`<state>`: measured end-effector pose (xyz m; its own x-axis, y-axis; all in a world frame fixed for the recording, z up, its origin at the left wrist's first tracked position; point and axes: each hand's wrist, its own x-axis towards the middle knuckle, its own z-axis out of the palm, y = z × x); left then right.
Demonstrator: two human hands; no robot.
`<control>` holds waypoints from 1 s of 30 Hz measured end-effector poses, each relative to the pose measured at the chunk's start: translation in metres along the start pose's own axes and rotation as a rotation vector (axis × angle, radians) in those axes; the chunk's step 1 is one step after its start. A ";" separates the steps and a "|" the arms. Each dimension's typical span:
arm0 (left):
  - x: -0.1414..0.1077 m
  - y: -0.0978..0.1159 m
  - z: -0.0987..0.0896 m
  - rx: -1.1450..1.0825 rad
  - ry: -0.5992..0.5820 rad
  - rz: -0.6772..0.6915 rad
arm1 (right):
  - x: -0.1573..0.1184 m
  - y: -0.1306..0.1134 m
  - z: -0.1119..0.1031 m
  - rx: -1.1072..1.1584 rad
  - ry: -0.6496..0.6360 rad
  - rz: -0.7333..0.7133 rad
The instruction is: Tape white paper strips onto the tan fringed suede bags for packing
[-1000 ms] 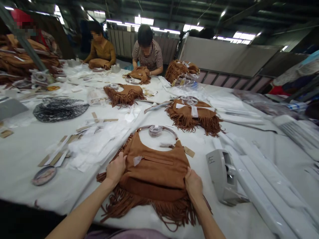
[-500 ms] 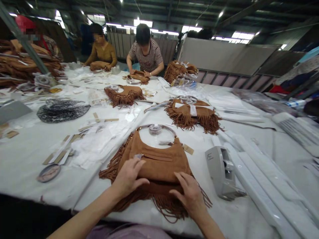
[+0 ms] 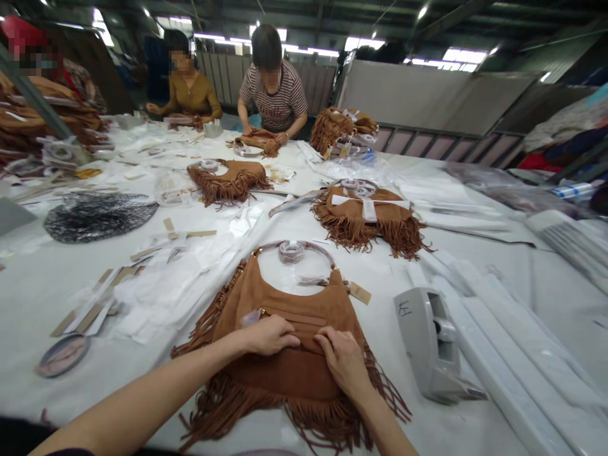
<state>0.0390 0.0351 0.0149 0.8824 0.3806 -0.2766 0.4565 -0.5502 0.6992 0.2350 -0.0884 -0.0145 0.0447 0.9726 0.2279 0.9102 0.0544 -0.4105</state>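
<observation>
A brown suede bag with long fringes lies flat on the white table, its curved handle pointing away from me. My left hand rests below the bag's zipper, its fingers closed on a fold of the suede. Just to the right, my right hand pinches the same fold with thumb and fingers. A wrapped coil lies inside the handle's loop, and a tan tag sticks out at the handle's right end.
A grey tape dispenser stands right of the bag. Beyond are two more fringed bags. Paper strips and a ring-shaped roll lie left. Several people work across the white table.
Both hands have moved closer together over the bag's middle, and their spread fingers have closed on the suede. The flap is folded up a little, showing more of the darker lower panel.
</observation>
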 end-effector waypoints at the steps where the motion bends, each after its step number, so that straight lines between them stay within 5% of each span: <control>1: 0.003 -0.003 -0.002 -0.095 -0.049 -0.007 | 0.003 0.002 0.002 0.035 0.004 0.031; 4: 0.008 -0.011 -0.009 -0.307 -0.165 -0.020 | 0.008 0.006 0.002 0.100 0.077 0.023; 9: 0.009 -0.018 -0.012 -0.469 -0.235 -0.004 | -0.006 -0.001 -0.010 0.006 0.189 -0.280; 19: 0.012 -0.022 -0.004 -0.424 -0.181 0.074 | -0.017 -0.012 0.002 -0.130 0.001 -0.170; 21: 0.007 -0.014 -0.010 -0.391 -0.105 0.061 | -0.013 -0.010 0.003 -0.113 0.006 -0.191; 25: -0.031 0.002 -0.017 -0.173 0.245 0.049 | -0.012 -0.004 0.001 -0.079 0.079 -0.218; 30: -0.106 -0.021 0.029 0.242 0.547 -0.022 | -0.026 0.011 -0.015 0.088 0.217 -0.195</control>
<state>-0.0606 -0.0148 0.0100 0.7149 0.6861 0.1347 0.5438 -0.6667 0.5096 0.2499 -0.1168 -0.0120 -0.0319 0.8712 0.4900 0.8713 0.2644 -0.4133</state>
